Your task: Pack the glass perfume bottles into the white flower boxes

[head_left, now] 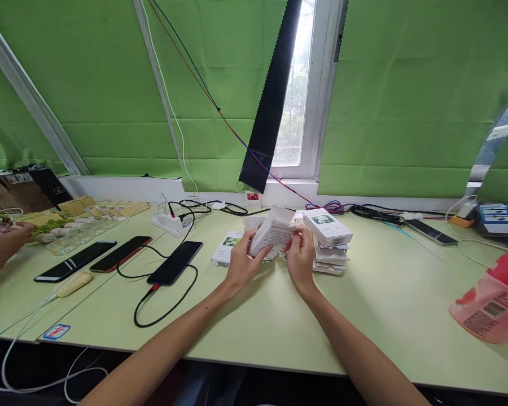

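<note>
- White card is what both hands are gripping: a small white carton (271, 232) with its top flap standing open, raised a little above the pale green table (385, 304)
- Left hand (241, 265) is closing round the carton's lower left side, fingers curling behind it and the thumb pressing on the printed face
- Right hand (300, 256) is pinching the carton's right end, fingertips together on the card near the open flap
- Just beyond the right hand, a stack of white cartons (331, 248) is sitting on the table, the top one lying askew across the pile
- To the left of the held carton, another flat white box (225, 248) is lying on the table, near the left hand but apart from it
- Further left, a black phone (175, 262) is lying face up with a black cable (161, 307) looping out from it toward the table edge; two more phones (97, 258) are lying beside it
- At the far left edge another person's hand (4, 239) is resting by some clear trays
- At the right edge a pink plastic packet (493, 304) is lying on its side, well apart from both hands
</note>
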Demonstrator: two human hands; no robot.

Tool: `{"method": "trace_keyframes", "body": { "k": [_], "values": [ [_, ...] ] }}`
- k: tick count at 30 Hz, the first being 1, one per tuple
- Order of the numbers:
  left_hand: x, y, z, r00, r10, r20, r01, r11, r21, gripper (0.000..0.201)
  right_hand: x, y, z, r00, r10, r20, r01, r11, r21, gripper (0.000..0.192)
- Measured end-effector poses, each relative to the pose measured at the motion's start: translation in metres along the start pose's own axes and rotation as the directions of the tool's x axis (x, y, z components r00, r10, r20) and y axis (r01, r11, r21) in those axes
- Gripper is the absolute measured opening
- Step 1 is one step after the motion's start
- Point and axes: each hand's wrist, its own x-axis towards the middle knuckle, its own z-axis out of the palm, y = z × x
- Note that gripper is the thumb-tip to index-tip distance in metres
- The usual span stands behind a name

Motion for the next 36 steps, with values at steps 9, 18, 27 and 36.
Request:
{"method": "trace_keyframes", "body": {
  "k": [9, 18, 27, 36],
  "values": [
    [-0.002, 0.012, -0.005, 0.972, 0.16, -0.172, -0.139, 0.982, 0.129, 0.031, -0.002, -0.02, 0.001, 0.982, 0.184, -0.04, -0.174, 0.967, 0.187, 0.043],
    [0.017, 0.014, -0.034, 0.825, 0.487, -0.286, -0.347, 0.837, 0.423, 0.022, -0.005, -0.014, 0.004, 0.984, 0.178, -0.019, -0.172, 0.967, 0.19, 0.031],
    [0.028, 0.002, -0.066, 0.936, 0.308, -0.172, -0.115, 0.729, 0.675, 0.014, -0.006, -0.007, 0.005, 0.994, 0.112, -0.015, -0.11, 0.991, 0.077, 0.024],
    [0.015, -0.007, -0.076, 0.993, -0.067, 0.102, -0.057, 0.485, 0.873, 0.021, -0.006, -0.012, 0.003, 0.985, 0.167, 0.033, -0.17, 0.982, 0.088, 0.025]
  ]
}}
